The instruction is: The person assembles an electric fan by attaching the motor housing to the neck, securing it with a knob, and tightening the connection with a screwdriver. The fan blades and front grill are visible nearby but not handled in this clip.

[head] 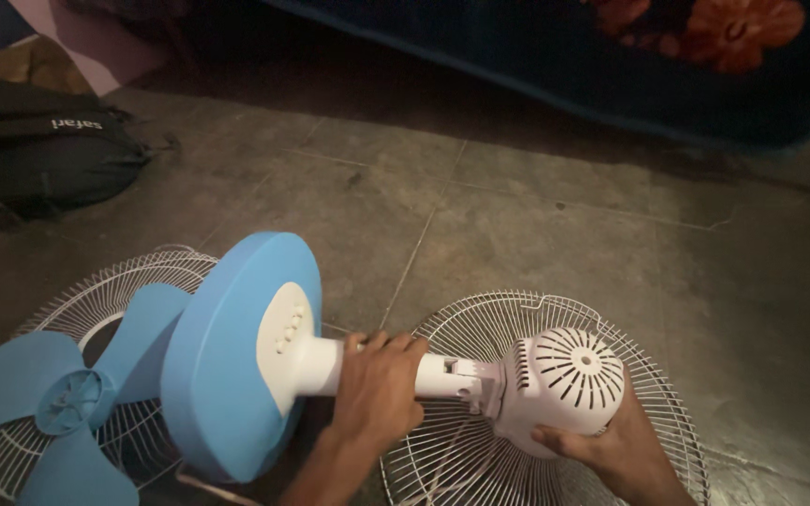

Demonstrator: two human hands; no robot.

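A table fan lies on its side over the floor. My left hand [379,389] is wrapped around its white stem [438,373], between the round blue base [227,356] and the motor. My right hand [611,448] cups the white vented motor housing [564,384] from below. The housing rests against a white wire grille [649,375] lying flat on the floor. The base has a white button panel [288,339] facing me.
A blue three-blade fan propeller [49,403] lies on a second white wire grille [133,281] at the left. A black bag [39,155] sits at the far left on the grey tiled floor [517,215]. A dark blue floral cloth [667,56] hangs along the back.
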